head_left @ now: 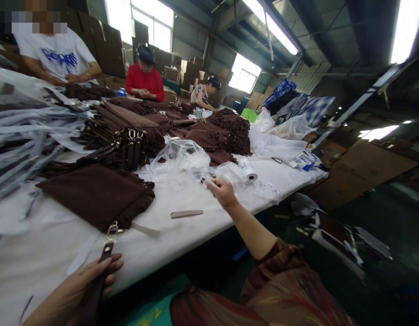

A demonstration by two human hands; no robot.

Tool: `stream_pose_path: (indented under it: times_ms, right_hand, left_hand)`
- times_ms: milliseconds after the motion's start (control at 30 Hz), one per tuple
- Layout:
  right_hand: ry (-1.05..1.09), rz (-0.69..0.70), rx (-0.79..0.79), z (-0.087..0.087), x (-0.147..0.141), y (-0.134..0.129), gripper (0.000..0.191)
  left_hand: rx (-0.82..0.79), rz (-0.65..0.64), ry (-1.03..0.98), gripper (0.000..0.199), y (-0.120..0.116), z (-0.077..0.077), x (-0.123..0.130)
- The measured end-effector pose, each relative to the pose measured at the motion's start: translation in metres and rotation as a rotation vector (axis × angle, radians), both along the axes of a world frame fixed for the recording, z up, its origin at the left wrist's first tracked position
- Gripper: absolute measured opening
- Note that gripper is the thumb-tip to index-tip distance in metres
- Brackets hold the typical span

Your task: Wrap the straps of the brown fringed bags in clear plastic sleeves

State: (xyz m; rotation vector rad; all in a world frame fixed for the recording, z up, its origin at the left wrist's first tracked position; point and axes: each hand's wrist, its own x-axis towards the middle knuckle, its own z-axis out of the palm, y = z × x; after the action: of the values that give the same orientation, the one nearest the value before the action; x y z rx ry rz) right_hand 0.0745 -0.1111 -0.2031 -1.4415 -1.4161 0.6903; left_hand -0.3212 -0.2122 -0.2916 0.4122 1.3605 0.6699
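My left hand (90, 283) is closed around a dark brown leather strap (107, 251) at the table's near edge. A gold-coloured clasp (112, 230) joins this strap to a flat brown fringed bag (97, 192) lying on the white tabletop. Out over the table, my right hand (223, 191) is pinched, with a small dark-tipped piece showing at its fingertips; its kind is too small to make out. Clear plastic bags (185, 156) lie crumpled just beyond the right hand. Between the two hands rests a narrow beige strip (187, 213).
Stacked brown fringed bags (128, 122) fill the table's middle. Long plastic-wrapped strips (29, 136) cover the left side. A roll (252, 176) stands near the plastic. Three people work across the table, one in a red top (145, 83). Cardboard boxes (369, 170) stand at right.
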Motion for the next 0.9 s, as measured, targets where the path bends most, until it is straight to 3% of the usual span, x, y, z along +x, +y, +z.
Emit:
stream_pose_path:
  times_ms: [67,167,267,367,567,733,900]
  right_hand:
    - [0.261,0.154,-0.236,0.000,-0.049,-0.022,0.032]
    - [0.433,0.363,-0.520,-0.009,-0.122,-0.051,0.031]
    - [0.481,0.463,-0.678,-0.025,-0.177,-0.072,0.027]
    - [0.477,0.551,-0.750,-0.039,-0.208,-0.081,0.027]
    - [0.388,0.494,-0.635,-0.048,-0.223,-0.076,0.030]
    - [0.345,0.433,-0.485,-0.036,-0.215,-0.071,0.031]
    - [0.167,0.466,-0.515,-0.030,-0.192,-0.087,0.027]
  left_hand:
    - [0.069,0.039,-0.094,0.036,-0.006,0.024,0.010]
    - [0.119,0.053,-0.185,0.040,-0.011,0.051,0.021]
    - [0.213,0.059,-0.212,0.043,-0.015,0.057,0.022]
    - [0.300,0.008,-0.176,0.039,-0.020,0.048,0.016]
    - [0.360,-0.024,-0.095,0.038,-0.027,0.031,0.011]
    - [0.304,-0.021,-0.079,0.043,-0.031,0.042,0.015]
    - [0.181,-0.077,-0.003,0.045,-0.055,0.049,0.006]
